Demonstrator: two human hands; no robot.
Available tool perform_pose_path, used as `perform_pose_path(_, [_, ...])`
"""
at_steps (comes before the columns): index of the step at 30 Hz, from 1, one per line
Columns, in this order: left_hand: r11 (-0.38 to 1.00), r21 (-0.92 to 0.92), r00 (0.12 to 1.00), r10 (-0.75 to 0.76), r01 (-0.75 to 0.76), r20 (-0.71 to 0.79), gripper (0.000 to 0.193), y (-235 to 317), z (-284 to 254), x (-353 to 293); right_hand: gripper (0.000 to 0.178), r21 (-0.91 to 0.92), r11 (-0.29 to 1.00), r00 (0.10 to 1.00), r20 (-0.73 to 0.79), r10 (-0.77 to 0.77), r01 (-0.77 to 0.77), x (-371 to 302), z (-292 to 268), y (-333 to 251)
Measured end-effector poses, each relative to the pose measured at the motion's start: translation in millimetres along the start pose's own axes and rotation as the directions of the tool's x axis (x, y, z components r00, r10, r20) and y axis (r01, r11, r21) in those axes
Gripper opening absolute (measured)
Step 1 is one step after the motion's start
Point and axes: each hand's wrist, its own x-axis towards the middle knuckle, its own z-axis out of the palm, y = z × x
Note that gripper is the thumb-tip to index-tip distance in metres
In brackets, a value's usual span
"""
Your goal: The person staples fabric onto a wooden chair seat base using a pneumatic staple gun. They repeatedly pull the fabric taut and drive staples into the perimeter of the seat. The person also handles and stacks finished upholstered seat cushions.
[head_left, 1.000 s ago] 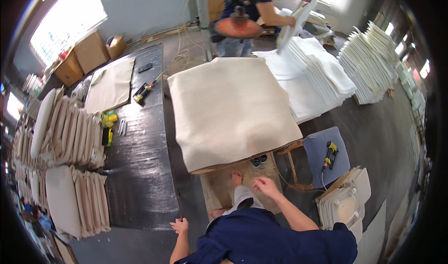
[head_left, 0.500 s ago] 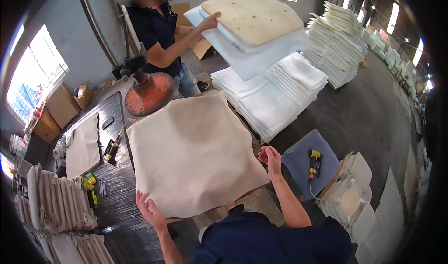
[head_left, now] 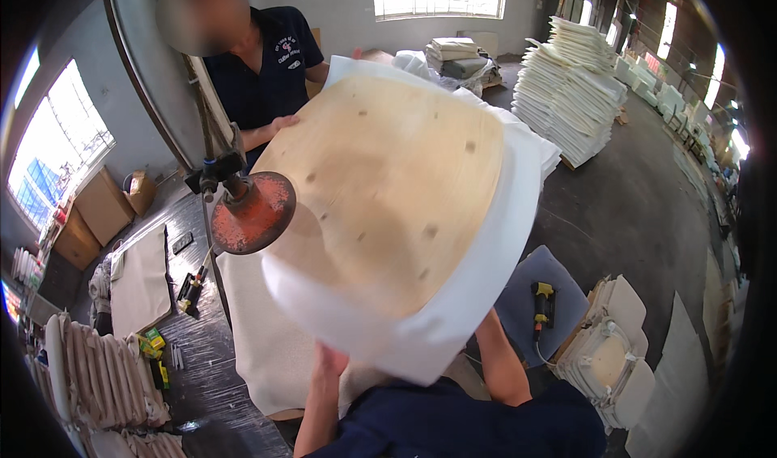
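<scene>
A plywood panel [head_left: 388, 183] with several small holes lies on a white padding sheet [head_left: 453, 337], held up over the beige fabric [head_left: 259, 328] on the work surface. My left hand [head_left: 330, 359] grips the sheet's near edge from below, its fingertips hidden under it. At the sheet's right edge is my right hand [head_left: 489, 328]; its fingers are out of sight behind the sheet. Across from me, a co-worker's hand [head_left: 283, 124] is at the panel's far left edge. The panel and sheet cover most of the fabric.
A worn red disc [head_left: 255, 214] on a metal arm stands close to the panel's left side. A yellow-and-black staple gun [head_left: 542, 304] rests on a blue-grey pad [head_left: 518, 296]; another staple gun [head_left: 192, 290] lies left. White sheets [head_left: 566, 94] and padded beige pieces [head_left: 101, 369] are stacked around.
The panel and white sheet have come from the far side toward me, over the beige fabric. My hands have moved from beside the fabric to the sheet's near edges.
</scene>
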Motion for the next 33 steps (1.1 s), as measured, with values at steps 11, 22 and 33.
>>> perform_pose_path(11, [0.878,0.094,0.771,0.459,-0.468,-0.442,0.065,112,18,-184,0.050,0.044,0.999,0.982,0.183,-0.038,0.031,-9,33,-46])
perform_pose_path(22, [0.809,0.154,0.594,0.532,-0.568,-0.604,0.077,107,12,-252,0.061,0.137,0.990,0.887,0.461,-0.024,-0.045,-76,64,-95])
perform_pose_path(33, [0.877,0.474,0.752,0.363,-0.077,-0.550,0.084,139,65,-190,0.074,0.211,0.968,0.787,0.617,-0.025,-0.134,-131,96,-117])
